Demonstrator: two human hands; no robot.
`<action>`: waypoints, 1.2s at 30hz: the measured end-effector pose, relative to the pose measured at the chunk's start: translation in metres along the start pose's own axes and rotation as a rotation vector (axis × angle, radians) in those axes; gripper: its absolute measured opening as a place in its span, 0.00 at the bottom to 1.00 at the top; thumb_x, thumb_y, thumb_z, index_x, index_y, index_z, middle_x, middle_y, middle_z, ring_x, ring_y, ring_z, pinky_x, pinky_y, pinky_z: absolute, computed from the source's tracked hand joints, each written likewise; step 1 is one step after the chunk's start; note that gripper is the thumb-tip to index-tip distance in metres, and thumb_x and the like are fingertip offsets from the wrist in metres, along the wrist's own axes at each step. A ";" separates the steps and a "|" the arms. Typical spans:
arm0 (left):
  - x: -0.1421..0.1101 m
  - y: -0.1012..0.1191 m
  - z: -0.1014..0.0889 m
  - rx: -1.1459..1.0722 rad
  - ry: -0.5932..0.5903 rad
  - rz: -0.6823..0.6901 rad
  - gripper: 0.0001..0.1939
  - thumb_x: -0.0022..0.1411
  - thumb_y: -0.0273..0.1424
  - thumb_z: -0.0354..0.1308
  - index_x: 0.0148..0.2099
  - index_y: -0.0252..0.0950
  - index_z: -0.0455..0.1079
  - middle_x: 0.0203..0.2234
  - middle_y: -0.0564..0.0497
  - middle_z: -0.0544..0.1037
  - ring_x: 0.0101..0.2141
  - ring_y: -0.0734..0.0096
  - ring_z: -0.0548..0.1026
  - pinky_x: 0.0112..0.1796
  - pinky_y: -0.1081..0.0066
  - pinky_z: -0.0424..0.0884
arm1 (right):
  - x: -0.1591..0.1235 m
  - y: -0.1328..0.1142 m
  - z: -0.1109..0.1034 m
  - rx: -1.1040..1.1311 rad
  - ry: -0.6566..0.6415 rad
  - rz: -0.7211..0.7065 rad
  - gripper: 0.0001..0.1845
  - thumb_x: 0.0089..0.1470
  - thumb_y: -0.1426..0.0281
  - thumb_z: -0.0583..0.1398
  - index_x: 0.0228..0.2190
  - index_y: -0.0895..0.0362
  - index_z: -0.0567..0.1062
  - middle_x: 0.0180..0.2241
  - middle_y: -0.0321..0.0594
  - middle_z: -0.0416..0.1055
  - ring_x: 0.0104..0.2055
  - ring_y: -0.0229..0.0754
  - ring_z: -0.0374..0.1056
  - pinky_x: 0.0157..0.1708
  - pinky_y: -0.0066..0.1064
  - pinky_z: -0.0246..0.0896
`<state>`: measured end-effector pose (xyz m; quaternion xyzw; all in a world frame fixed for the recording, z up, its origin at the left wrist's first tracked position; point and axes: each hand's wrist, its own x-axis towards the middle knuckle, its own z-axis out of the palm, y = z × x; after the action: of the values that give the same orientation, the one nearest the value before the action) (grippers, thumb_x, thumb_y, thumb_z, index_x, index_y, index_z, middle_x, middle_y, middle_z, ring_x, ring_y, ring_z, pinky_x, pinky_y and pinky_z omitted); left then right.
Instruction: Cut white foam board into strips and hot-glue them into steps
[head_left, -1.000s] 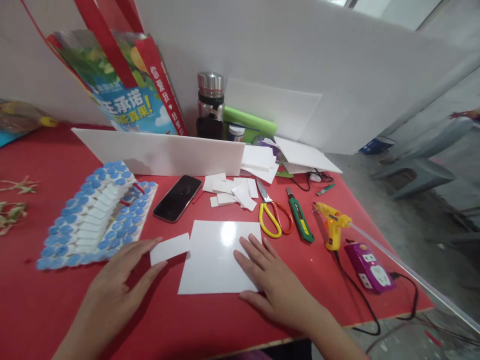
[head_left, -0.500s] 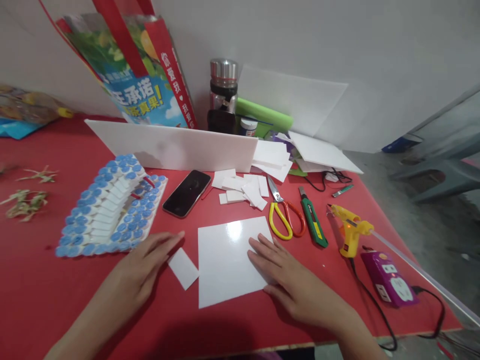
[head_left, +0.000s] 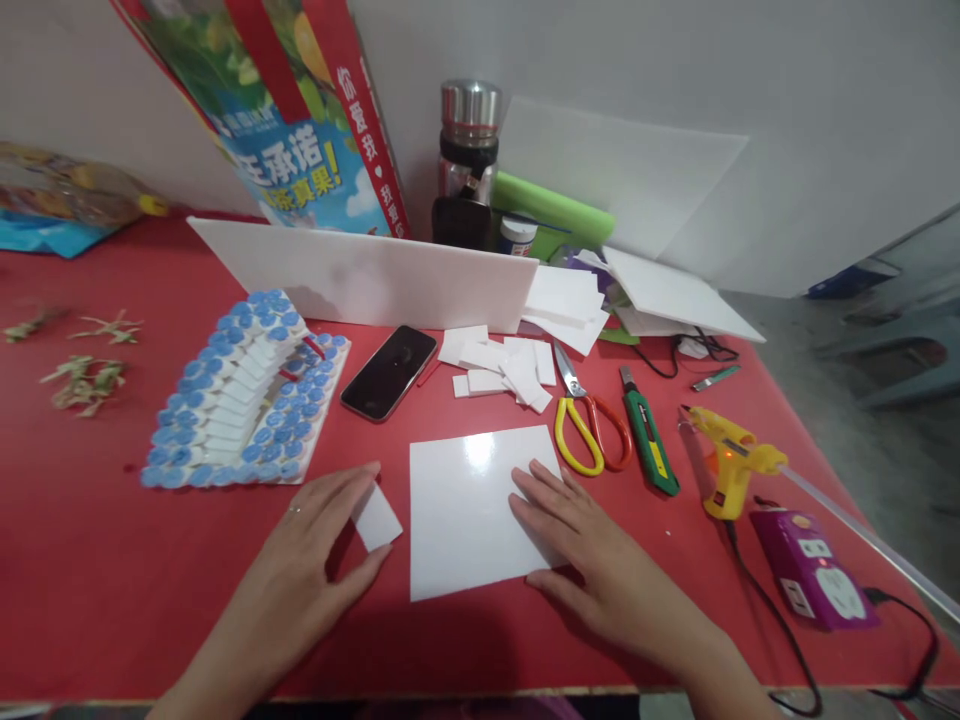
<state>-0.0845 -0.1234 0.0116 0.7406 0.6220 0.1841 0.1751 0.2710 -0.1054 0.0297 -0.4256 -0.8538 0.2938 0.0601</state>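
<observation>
A small white rectangular piece of board [head_left: 377,518] lies at the left of a larger glossy white board [head_left: 465,520] on the red table. My left hand [head_left: 319,545] has the small piece between its fingers at the far edge and its thumb at the near corner. Part of that piece is hidden beneath the fingers. My right hand [head_left: 574,535] rests on the right side of the larger board, fingers stretched out and holding nothing.
Behind are a phone [head_left: 390,373], cut white pieces [head_left: 487,365], scissors [head_left: 579,435] and a green utility knife [head_left: 649,440]. A yellow glue gun [head_left: 731,460] and purple power box [head_left: 814,570] stand right. A blue-dotted model [head_left: 296,425] sits left, before a long white board [head_left: 360,275].
My left hand has moved over the small white piece, and its thumb has come round to the near corner. My right hand stays on the larger board. The camera view has shifted slightly.
</observation>
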 end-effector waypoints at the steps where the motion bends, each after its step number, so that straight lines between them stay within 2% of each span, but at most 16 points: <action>1: 0.005 0.002 -0.002 -0.041 -0.011 -0.033 0.34 0.69 0.48 0.59 0.73 0.52 0.57 0.66 0.49 0.72 0.62 0.51 0.73 0.60 0.52 0.73 | 0.000 0.000 0.000 -0.007 0.005 -0.007 0.34 0.70 0.66 0.58 0.73 0.50 0.58 0.76 0.39 0.47 0.79 0.50 0.38 0.75 0.56 0.45; 3: 0.019 0.007 -0.004 -0.112 -0.038 -0.065 0.36 0.69 0.47 0.60 0.74 0.53 0.54 0.69 0.50 0.68 0.65 0.53 0.71 0.61 0.54 0.72 | 0.000 0.000 0.000 -0.019 0.009 -0.017 0.34 0.70 0.66 0.58 0.72 0.51 0.59 0.76 0.40 0.47 0.79 0.51 0.38 0.74 0.57 0.46; 6: 0.039 0.013 -0.003 -0.123 -0.101 0.008 0.39 0.69 0.47 0.60 0.76 0.50 0.51 0.73 0.49 0.60 0.69 0.53 0.64 0.66 0.53 0.66 | 0.000 0.000 0.000 -0.021 0.013 -0.025 0.34 0.69 0.65 0.59 0.72 0.52 0.60 0.76 0.42 0.48 0.79 0.52 0.39 0.74 0.58 0.46; 12: 0.055 0.014 0.000 -0.068 -0.182 0.109 0.36 0.70 0.50 0.58 0.74 0.45 0.57 0.77 0.47 0.51 0.71 0.51 0.60 0.67 0.53 0.66 | 0.001 0.001 0.002 -0.003 0.029 -0.024 0.34 0.69 0.65 0.60 0.71 0.52 0.61 0.76 0.43 0.49 0.79 0.53 0.40 0.73 0.59 0.48; 15: 0.057 0.012 0.001 -0.080 -0.172 0.119 0.34 0.69 0.51 0.59 0.71 0.44 0.62 0.75 0.46 0.56 0.71 0.49 0.61 0.67 0.50 0.64 | 0.001 0.002 0.004 -0.005 0.034 -0.031 0.35 0.69 0.65 0.60 0.72 0.51 0.59 0.76 0.43 0.48 0.79 0.53 0.39 0.73 0.60 0.48; 20: 0.061 0.012 0.002 -0.086 -0.188 0.088 0.32 0.66 0.51 0.63 0.65 0.43 0.66 0.64 0.43 0.69 0.65 0.48 0.67 0.63 0.47 0.68 | 0.001 0.003 0.003 -0.009 0.040 -0.038 0.35 0.69 0.66 0.60 0.72 0.51 0.59 0.76 0.42 0.48 0.79 0.52 0.39 0.74 0.59 0.47; 29: 0.058 0.012 0.007 -0.077 -0.126 0.060 0.30 0.66 0.50 0.63 0.64 0.42 0.67 0.61 0.43 0.70 0.62 0.47 0.68 0.62 0.48 0.69 | 0.001 0.005 0.004 -0.020 0.038 -0.037 0.35 0.69 0.65 0.60 0.72 0.51 0.59 0.76 0.41 0.48 0.79 0.50 0.38 0.74 0.57 0.46; 36: 0.065 0.010 0.000 -0.095 -0.222 0.072 0.31 0.67 0.51 0.62 0.66 0.44 0.66 0.61 0.44 0.69 0.62 0.48 0.67 0.63 0.47 0.66 | 0.000 0.004 0.001 -0.019 0.027 -0.039 0.35 0.69 0.64 0.60 0.73 0.50 0.58 0.76 0.42 0.48 0.79 0.52 0.39 0.74 0.59 0.47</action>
<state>-0.0655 -0.0613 0.0206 0.7694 0.5623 0.1363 0.2709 0.2731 -0.1044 0.0266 -0.4135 -0.8637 0.2786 0.0732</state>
